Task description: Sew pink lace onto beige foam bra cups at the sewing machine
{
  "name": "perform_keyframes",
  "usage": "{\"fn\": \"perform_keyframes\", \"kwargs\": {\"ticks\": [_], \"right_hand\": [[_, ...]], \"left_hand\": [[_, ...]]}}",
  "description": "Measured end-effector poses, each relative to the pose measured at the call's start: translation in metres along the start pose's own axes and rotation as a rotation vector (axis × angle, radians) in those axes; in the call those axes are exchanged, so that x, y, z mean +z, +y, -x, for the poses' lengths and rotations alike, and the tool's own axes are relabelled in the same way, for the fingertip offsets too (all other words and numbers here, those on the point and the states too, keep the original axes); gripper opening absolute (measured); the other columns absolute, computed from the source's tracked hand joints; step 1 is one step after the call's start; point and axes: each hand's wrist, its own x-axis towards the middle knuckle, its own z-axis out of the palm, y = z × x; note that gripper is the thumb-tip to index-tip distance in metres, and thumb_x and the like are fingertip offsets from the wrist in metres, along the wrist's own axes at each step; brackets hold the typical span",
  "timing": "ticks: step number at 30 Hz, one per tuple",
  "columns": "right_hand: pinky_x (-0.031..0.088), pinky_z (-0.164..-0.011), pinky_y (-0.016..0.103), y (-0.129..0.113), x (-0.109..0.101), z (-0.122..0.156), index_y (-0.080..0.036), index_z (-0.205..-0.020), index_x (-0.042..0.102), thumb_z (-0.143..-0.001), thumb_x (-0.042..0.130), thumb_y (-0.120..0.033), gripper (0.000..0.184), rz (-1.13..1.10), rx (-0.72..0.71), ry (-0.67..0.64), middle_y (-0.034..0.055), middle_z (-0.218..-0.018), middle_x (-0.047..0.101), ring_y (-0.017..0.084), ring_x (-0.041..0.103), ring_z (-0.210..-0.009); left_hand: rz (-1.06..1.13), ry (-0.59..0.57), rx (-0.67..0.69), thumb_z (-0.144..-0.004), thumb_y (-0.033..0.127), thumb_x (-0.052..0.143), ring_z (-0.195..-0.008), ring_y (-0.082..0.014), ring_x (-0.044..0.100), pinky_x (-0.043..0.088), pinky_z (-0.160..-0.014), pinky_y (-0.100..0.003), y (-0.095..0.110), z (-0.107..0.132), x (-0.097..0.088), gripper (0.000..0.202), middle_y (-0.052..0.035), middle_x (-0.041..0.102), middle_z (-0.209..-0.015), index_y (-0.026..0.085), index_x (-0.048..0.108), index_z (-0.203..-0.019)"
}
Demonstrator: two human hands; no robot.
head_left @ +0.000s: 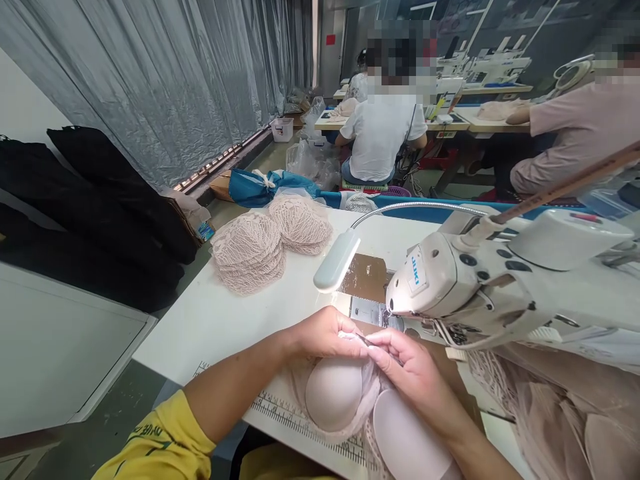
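Note:
A pale pink bra (334, 395) with smooth moulded cups and lace edging lies at the front of the white table, over a printed ruler scale. My left hand (331, 335) pinches its upper edge between the cups, thumb and fingers closed. Right beside it, my right hand (407, 357) is closed on the same edge, the two sets of fingertips almost touching. A thin dark bit shows between the fingertips; what it is I cannot make out. Just beyond my hands is the needle area of a white JUKI sewing machine (450, 280).
Stacked lace cups (250, 250) stand at the table's far left. A lamp (337, 261) on a bendable neck hangs low over the table (200, 327). Sheer pinkish fabric (565, 413) is heaped at the right. Beyond, a person in a white shirt (377, 137) and other people sit at tables.

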Motion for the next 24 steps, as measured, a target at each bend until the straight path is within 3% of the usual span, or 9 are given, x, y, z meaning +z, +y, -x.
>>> {"fn": "perform_keyframes", "kwargs": {"ticks": [4,6,10,13,16,20,24], "right_hand": [[0.049,-0.076,0.030,0.008,0.003,-0.003,-0.021,-0.100,0.055,-0.084,0.060,-0.045,0.029,-0.177,0.027,0.039,0.0049,-0.095,0.065,0.019,0.062,-0.088],[0.048,-0.072,0.027,0.010,0.005,-0.003,-0.022,-0.096,0.053,-0.082,0.063,-0.043,0.027,-0.207,0.049,0.002,0.0014,-0.086,0.062,0.017,0.061,-0.082],[0.039,-0.051,0.023,0.009,0.002,0.001,-0.024,-0.076,0.044,-0.085,0.055,-0.043,0.025,-0.184,0.130,0.056,-0.0066,-0.062,0.046,0.011,0.047,-0.055],[0.037,-0.049,0.022,0.011,-0.008,0.004,-0.025,-0.073,0.044,-0.083,0.054,-0.041,0.022,-0.003,0.160,0.179,-0.0072,-0.059,0.046,0.011,0.045,-0.051],[0.039,-0.051,0.023,0.015,-0.020,0.006,-0.026,-0.073,0.052,-0.080,0.054,-0.036,0.012,0.278,0.126,0.162,-0.0059,-0.058,0.055,0.013,0.050,-0.051],[0.043,-0.056,0.027,0.016,-0.032,0.010,-0.026,-0.078,0.063,-0.081,0.051,-0.033,0.014,0.447,0.012,0.038,-0.0009,-0.066,0.066,0.019,0.059,-0.060],[0.045,-0.057,0.028,0.017,-0.036,0.013,-0.026,-0.084,0.065,-0.088,0.043,-0.037,0.025,0.503,-0.001,0.036,0.0006,-0.067,0.068,0.020,0.061,-0.060]], "left_hand": [[0.089,-0.021,0.043,-0.077,0.037,0.071,-0.075,-0.0141,0.057,0.045,-0.071,-0.024,-0.001,-0.001,0.001,0.029,-0.0046,0.067,-0.083,0.012,0.072,-0.091],[0.073,-0.046,0.044,-0.078,0.038,0.069,-0.076,-0.0139,0.058,0.045,-0.070,-0.023,-0.003,-0.002,-0.002,0.030,-0.0044,0.066,-0.084,0.012,0.071,-0.091],[-0.281,-0.020,-0.039,-0.076,0.039,0.067,-0.064,-0.0107,0.053,0.038,-0.054,-0.018,-0.004,-0.002,-0.019,0.027,0.0012,0.058,-0.071,0.013,0.065,-0.082],[-0.543,0.099,-0.074,-0.077,0.034,0.061,-0.060,-0.0110,0.051,0.035,-0.050,-0.019,-0.001,-0.006,-0.032,0.020,0.0021,0.056,-0.067,0.014,0.061,-0.075],[-0.666,0.163,-0.044,-0.077,0.029,0.057,-0.062,-0.0137,0.053,0.036,-0.053,-0.021,0.006,-0.016,-0.039,0.015,0.0012,0.056,-0.067,0.015,0.060,-0.074],[-0.833,0.262,0.045,-0.079,0.022,0.053,-0.087,-0.0226,0.057,0.043,-0.076,-0.031,0.016,-0.024,-0.031,0.016,-0.0057,0.061,-0.089,0.015,0.064,-0.088],[-0.976,0.308,0.144,-0.086,0.026,0.049,-0.098,-0.0254,0.056,0.044,-0.086,-0.035,0.020,-0.015,-0.002,0.027,-0.0110,0.059,-0.106,0.014,0.061,-0.108]]}}
